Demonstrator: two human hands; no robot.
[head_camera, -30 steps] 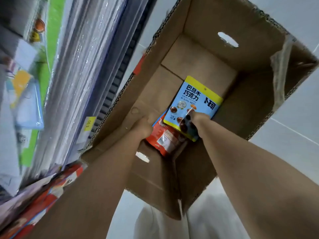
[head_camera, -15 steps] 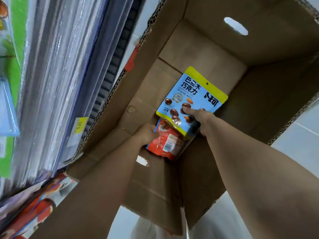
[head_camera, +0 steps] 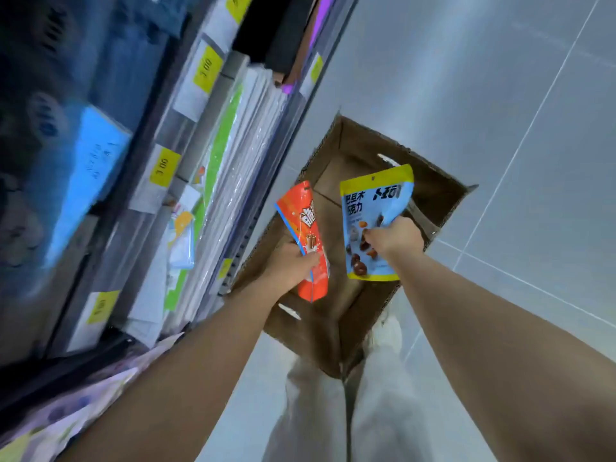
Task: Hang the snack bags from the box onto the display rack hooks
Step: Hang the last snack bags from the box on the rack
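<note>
An open cardboard box (head_camera: 433, 195) stands on the floor below me. My left hand (head_camera: 290, 266) grips an orange-red snack bag (head_camera: 301, 221) by its lower part, and the bag points up above the box. My right hand (head_camera: 391, 240) pinches a blue and yellow snack bag (head_camera: 373, 201) at its lower right side, holding it upright over the box opening. Both bags are lifted clear of the box. No rack hooks show in this blurred view.
Shelving (head_camera: 206, 181) with flat wrapped goods and yellow price tags (head_camera: 164, 166) runs along the left. Grey tiled floor (head_camera: 500, 95) lies to the right. My light trousers (head_camera: 333, 411) show just behind the box.
Both hands rose out of the box, each carrying its bag. The view pulled back and up, so the box now looks smaller and the shelves fill the left.
</note>
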